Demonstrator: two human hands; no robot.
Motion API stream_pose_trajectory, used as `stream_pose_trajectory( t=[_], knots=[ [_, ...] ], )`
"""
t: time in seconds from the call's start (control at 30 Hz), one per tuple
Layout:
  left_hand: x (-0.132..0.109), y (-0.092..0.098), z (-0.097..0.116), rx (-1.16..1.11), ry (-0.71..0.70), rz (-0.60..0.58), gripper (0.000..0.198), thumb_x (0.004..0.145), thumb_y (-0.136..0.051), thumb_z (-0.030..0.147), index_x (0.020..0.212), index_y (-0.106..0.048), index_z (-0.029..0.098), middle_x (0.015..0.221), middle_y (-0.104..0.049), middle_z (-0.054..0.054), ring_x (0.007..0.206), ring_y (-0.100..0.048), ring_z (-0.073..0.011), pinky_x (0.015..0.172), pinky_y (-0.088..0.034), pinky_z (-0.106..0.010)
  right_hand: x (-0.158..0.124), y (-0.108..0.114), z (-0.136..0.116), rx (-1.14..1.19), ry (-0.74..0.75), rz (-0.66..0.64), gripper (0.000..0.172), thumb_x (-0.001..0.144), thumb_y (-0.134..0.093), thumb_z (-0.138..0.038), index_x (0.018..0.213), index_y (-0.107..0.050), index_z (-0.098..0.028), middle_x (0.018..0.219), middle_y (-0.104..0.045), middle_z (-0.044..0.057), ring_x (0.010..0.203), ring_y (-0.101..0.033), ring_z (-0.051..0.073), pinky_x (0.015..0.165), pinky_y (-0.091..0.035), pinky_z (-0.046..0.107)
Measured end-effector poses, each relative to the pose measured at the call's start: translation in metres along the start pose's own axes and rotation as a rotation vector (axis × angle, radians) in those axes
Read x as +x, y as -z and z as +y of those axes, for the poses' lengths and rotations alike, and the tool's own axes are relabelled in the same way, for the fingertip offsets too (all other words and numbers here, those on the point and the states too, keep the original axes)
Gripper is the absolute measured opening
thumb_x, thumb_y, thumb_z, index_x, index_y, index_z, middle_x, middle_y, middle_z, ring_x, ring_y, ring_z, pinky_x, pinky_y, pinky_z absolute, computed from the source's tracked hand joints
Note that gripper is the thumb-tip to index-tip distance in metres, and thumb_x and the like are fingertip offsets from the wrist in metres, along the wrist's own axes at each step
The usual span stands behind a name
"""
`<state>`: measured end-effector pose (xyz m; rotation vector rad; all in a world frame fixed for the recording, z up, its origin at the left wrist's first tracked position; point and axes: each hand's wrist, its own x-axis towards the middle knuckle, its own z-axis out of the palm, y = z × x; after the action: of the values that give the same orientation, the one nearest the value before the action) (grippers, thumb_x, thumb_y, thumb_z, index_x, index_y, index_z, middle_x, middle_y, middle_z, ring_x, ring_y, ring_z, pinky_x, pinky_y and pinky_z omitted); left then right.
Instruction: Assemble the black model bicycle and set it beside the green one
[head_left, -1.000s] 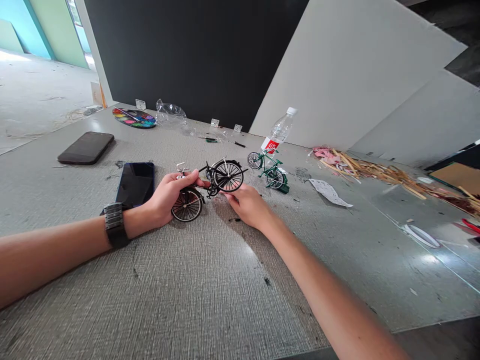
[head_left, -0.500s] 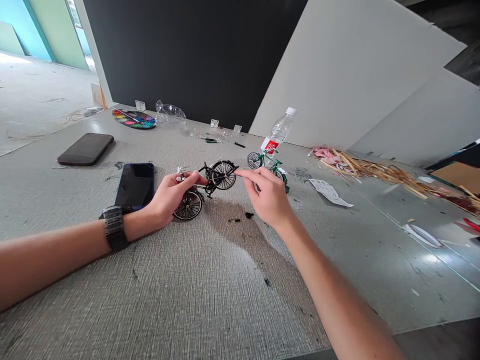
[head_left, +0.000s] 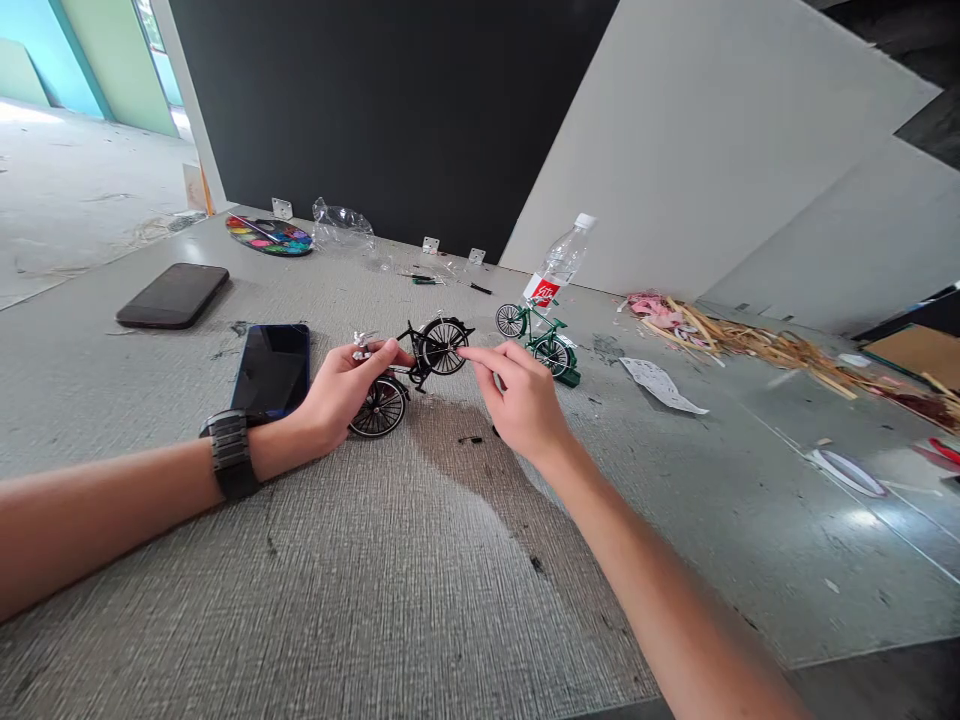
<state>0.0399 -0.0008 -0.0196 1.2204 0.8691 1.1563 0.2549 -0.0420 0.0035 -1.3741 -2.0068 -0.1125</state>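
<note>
A small black model bicycle [head_left: 420,365] rests on the grey table [head_left: 420,560]. My left hand [head_left: 341,395], with a dark watch on the wrist, is closed around the bicycle's frame near its handlebar and front wheel. My right hand [head_left: 521,400] hovers just right of the rear wheel, index finger and thumb pinched together at the wheel's edge; what they pinch is too small to make out. A green model bicycle [head_left: 536,340] stands upright behind my right hand. Tiny black parts [head_left: 471,439] lie on the table below my right hand.
Two dark phones [head_left: 271,365] [head_left: 172,295] lie to the left. A paint palette [head_left: 268,236], a crumpled plastic bag [head_left: 341,225] and small tools sit at the back. A water bottle [head_left: 559,265] stands behind the green bicycle. Straw and pink scraps [head_left: 750,340] litter the right.
My right hand has lifted off the table beside the black bicycle and now pinches at its rear wheel. The bicycle has been tipped slightly away. My left hand keeps its hold.
</note>
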Motion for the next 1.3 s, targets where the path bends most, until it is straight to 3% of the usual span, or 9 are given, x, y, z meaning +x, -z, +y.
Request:
stream_pose_trajectory(
  t=[0.13, 0.27, 0.5, 0.77, 1.3],
  knots=[
    [0.002, 0.001, -0.006, 0.057, -0.142, -0.031, 0.027, 0.088, -0.062, 0.042, 0.089, -0.071, 0.016, 0.092, -0.073, -0.007, 0.076, -0.066, -0.0173, 0.064, -0.048, -0.027, 0.000, -0.005, -0.004, 0.100, -0.131, 0.034, 0.029, 0.096, -0.047, -0.024, 0.109, -0.074, -0.021, 0.081, -0.063, 0.004, 0.065, -0.051, 0.014, 0.066, -0.042, 0.031],
    [0.003, 0.002, -0.010, 0.136, -0.263, -0.030, 0.025, 0.091, -0.060, 0.040, 0.091, -0.071, 0.017, 0.092, -0.073, -0.007, 0.084, -0.067, -0.0186, 0.078, -0.051, -0.031, 0.001, -0.013, -0.004, 0.375, -0.294, 0.053, 0.027, 0.094, -0.051, -0.026, 0.107, -0.073, -0.019, 0.091, -0.070, 0.005, 0.068, -0.054, 0.014, 0.063, -0.042, 0.030],
    [0.000, 0.002, -0.007, 0.239, -0.331, -0.076, 0.028, 0.094, -0.055, 0.041, 0.097, -0.070, 0.017, 0.098, -0.072, -0.007, 0.091, -0.065, -0.0192, 0.084, -0.049, -0.033, 0.001, -0.017, -0.008, 0.589, -0.480, 0.068, 0.027, 0.088, -0.055, -0.027, 0.108, -0.073, -0.022, 0.074, -0.060, 0.000, 0.055, -0.041, 0.010, 0.051, -0.033, 0.028],
    [-0.005, 0.000, -0.006, 0.303, -0.386, -0.109, 0.026, 0.095, -0.054, 0.038, 0.102, -0.068, 0.018, 0.099, -0.069, -0.007, 0.093, -0.061, -0.0188, 0.082, -0.048, -0.032, 0.001, -0.015, -0.009, 0.640, -0.517, 0.094, 0.027, 0.086, -0.058, -0.028, 0.108, -0.073, -0.022, 0.082, -0.064, 0.002, 0.055, -0.038, 0.009, 0.050, -0.034, 0.027],
    [-0.004, 0.000, -0.007, 0.300, -0.397, -0.115, 0.025, 0.096, -0.053, 0.037, 0.100, -0.066, 0.017, 0.097, -0.066, -0.007, 0.090, -0.060, -0.0185, 0.081, -0.048, -0.033, 0.002, -0.011, -0.016, 0.508, -0.479, 0.089, 0.027, 0.088, -0.055, -0.027, 0.107, -0.074, -0.020, 0.086, -0.069, 0.005, 0.061, -0.048, 0.011, 0.055, -0.039, 0.028]
  ],
)
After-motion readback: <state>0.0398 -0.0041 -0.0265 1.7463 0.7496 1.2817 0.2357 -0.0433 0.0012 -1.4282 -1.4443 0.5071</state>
